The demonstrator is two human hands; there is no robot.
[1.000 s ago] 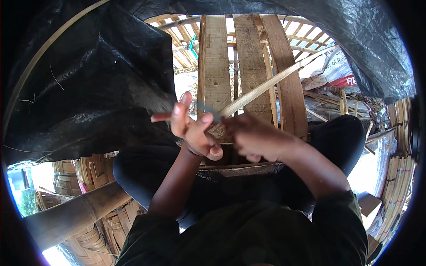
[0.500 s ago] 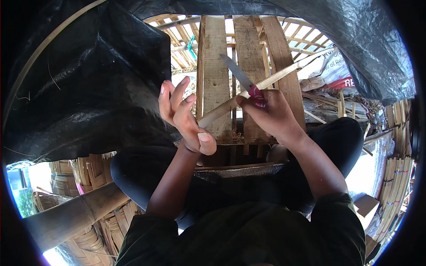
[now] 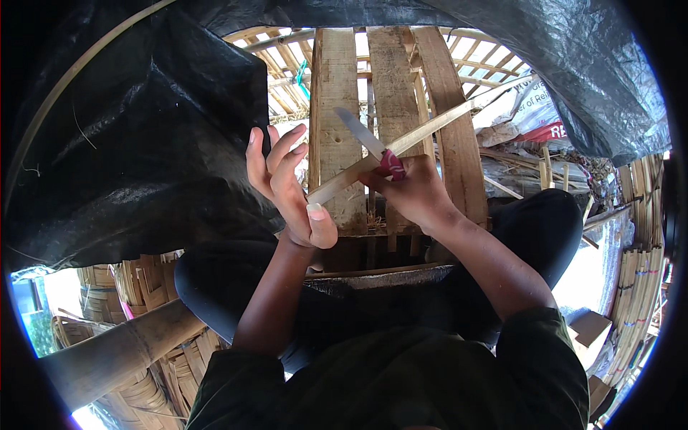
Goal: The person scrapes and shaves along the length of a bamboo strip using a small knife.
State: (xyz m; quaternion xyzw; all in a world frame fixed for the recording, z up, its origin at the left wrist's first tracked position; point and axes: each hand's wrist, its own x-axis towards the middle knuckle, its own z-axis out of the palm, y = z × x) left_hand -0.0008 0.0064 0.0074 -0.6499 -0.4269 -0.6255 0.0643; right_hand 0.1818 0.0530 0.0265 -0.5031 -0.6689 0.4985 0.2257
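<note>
My right hand (image 3: pixel 419 188) is closed round a knife whose handle is wrapped in pink and white cloth. The knife blade (image 3: pixel 356 132) points up and to the left. A long pale bamboo strip (image 3: pixel 436 125) slants from upper right to lower left; the right thumb presses against it near the handle. My left hand (image 3: pixel 284 175) is open, fingers spread and raised, with the strip's near end touching or resting at the palm by the thumb. That contact is partly hidden.
Wooden planks (image 3: pixel 337 79) lie ahead under the strip. Black plastic sheeting (image 3: pixel 136 150) hangs at left, grey sheeting (image 3: pixel 573 64) at upper right. A thick bamboo pole (image 3: pixel 125 351) lies at lower left, by woven bamboo. A printed sack (image 3: pixel 527 111) and bundled strips (image 3: pixel 634 301) are at right.
Both hands, the knife and the bamboo strip have shifted slightly left. The left hand stays open, and the right keeps its hold. The view has shifted a little too.
</note>
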